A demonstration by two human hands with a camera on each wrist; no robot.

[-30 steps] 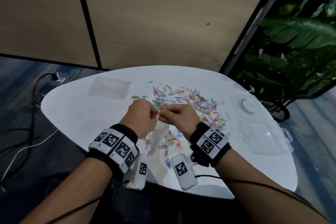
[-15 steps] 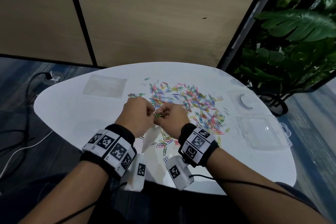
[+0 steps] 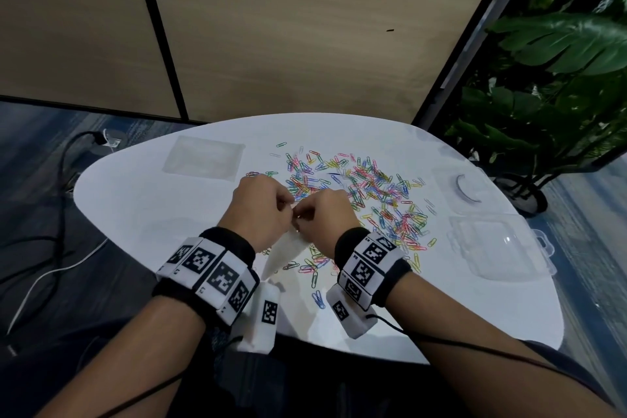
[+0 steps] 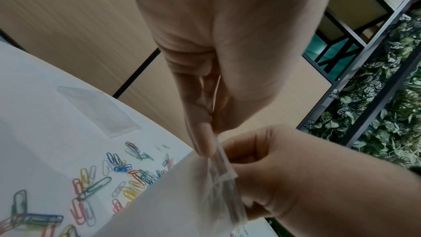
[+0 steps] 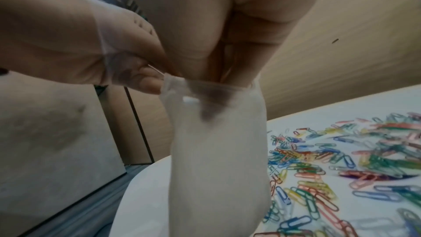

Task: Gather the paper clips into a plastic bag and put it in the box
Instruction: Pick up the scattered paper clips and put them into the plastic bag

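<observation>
Clear, slightly cloudy plastic makes up the bag (image 3: 283, 253), which is held above the near part of the white tabletop (image 3: 142, 200) and hangs down limp from its mouth. No clips can be made out inside it. The paper clips (image 3: 356, 187) are spread loose over the middle of the tabletop in many colours, some just under the bag.

The left hand (image 3: 261, 210) and the right hand (image 3: 324, 219) are brought together, knuckles up, fingers curled, and the bag's top edge is pinched between them. Both wrists are wrapped in bands with black-and-white markers.

In the left wrist view, the bag (image 4: 182, 195) is seen gripped at its bunched rim between the thumb and fingertips of the left hand (image 4: 218, 64), with the right hand (image 4: 296, 168) closed on the same rim from the other side. In the right wrist view, the mouth of the bag (image 5: 216, 150) is seen held open and the fingers of the right hand (image 5: 227, 33) are tucked into it, which the head view hides; the left hand (image 5: 79, 46) pinches the rim beside them.

Only the head view shows the clear box (image 3: 498, 248) lying open at the right edge of the tabletop, well apart from the bag, and a second flat bag (image 3: 203, 158) at the far left.
</observation>
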